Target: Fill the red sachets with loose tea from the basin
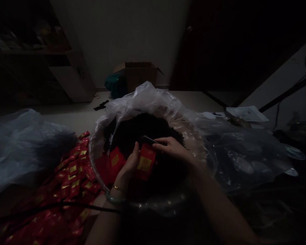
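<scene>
- A black cord (58, 205) crosses the lower left, blurred, in front of the pile of small red packets (75, 180) with gold labels.
- The left hand (130, 164), a gold bracelet (116, 188) at its wrist, has its fingers closed on a red packet (146, 160); the thumb lies along the packet's left edge, the other fingers mostly hidden.
- This packet is held tilted above the round tub (113, 199), its gold label facing the person.
- The right hand (172, 149) pinches a thin metal tool (150, 139) between closed fingers, at the packet's upper right corner; whether the tool touches the packet I cannot tell.
- More red packets (116, 160) lie inside the tub's left side, beside the left hand.
- Dark loose leaves (148, 124) are heaped in the tub, with clear plastic (148, 98) draped over its far rim.
- A big clear bag (22, 136) sits left of the pile; more plastic bags (242, 160) spread right of the tub.
- Beyond, on the pale floor (81, 117), an open cardboard box (140, 74) stands beside a green bag (116, 85), against the wall (130, 34).
</scene>
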Demonstrator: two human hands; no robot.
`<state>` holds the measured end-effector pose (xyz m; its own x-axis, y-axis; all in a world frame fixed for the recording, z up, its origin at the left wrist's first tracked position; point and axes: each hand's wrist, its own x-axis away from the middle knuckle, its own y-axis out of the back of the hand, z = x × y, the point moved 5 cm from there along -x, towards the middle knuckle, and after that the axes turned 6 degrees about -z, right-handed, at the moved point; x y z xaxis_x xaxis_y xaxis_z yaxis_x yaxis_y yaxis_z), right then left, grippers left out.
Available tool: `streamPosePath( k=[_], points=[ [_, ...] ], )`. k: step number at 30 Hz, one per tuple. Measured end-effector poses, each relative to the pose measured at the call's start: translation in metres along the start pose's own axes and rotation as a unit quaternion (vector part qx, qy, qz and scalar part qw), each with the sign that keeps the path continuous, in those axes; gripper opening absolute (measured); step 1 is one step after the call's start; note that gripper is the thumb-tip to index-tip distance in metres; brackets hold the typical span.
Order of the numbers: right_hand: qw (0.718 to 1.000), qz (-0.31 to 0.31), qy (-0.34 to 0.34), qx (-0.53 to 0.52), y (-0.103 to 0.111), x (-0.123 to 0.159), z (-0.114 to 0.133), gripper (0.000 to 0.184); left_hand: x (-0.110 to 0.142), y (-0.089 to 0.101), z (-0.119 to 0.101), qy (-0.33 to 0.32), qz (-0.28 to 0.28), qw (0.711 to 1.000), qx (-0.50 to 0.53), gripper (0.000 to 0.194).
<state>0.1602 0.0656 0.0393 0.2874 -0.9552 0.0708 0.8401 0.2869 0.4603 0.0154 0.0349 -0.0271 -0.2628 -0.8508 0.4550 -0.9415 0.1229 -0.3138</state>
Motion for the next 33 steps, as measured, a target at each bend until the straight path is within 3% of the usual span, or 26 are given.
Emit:
streamPosePath(
  k=[5, 10, 15, 20, 28, 31, 33],
  points=[
    [1.0, -0.014, -0.006, 0.004, 0.012, -0.001, -0.007, 0.041, 0.0, -0.002, 0.001, 0.004, 0.004, 0.999, 0.033, 0.08],
    [0.998, -0.023, 0.025, 0.044, 0.004, 0.001, 0.0, 0.03, 0.0, 0.002, 0.003, 0.015, -0.046, 0.998, 0.029, 0.07],
    [0.996, -0.034, 0.061, 0.055, -0.001, 0.0, 0.005, 0.027, 0.001, 0.007, 0.002, 0.021, -0.095, 0.995, 0.007, 0.075],
    [0.996, -0.037, 0.053, 0.066, 0.0, -0.001, 0.001, 0.028, 0.003, 0.002, -0.001, 0.018, -0.045, 0.999, -0.014, 0.084],
    [0.993, -0.031, 0.072, 0.083, -0.001, 0.0, 0.003, 0.029, 0.004, -0.002, 0.0, 0.045, -0.026, 0.998, 0.039, 0.079],
    [0.993, -0.039, 0.069, 0.089, 0.0, -0.001, 0.001, 0.03, -0.003, -0.002, -0.004, 0.018, -0.009, 0.998, 0.066, 0.075],
    [0.992, -0.048, 0.067, 0.093, 0.002, -0.001, 0.001, 0.028, -0.004, 0.005, -0.013, -0.058, -0.05, 0.993, 0.089, 0.065]
  ],
)
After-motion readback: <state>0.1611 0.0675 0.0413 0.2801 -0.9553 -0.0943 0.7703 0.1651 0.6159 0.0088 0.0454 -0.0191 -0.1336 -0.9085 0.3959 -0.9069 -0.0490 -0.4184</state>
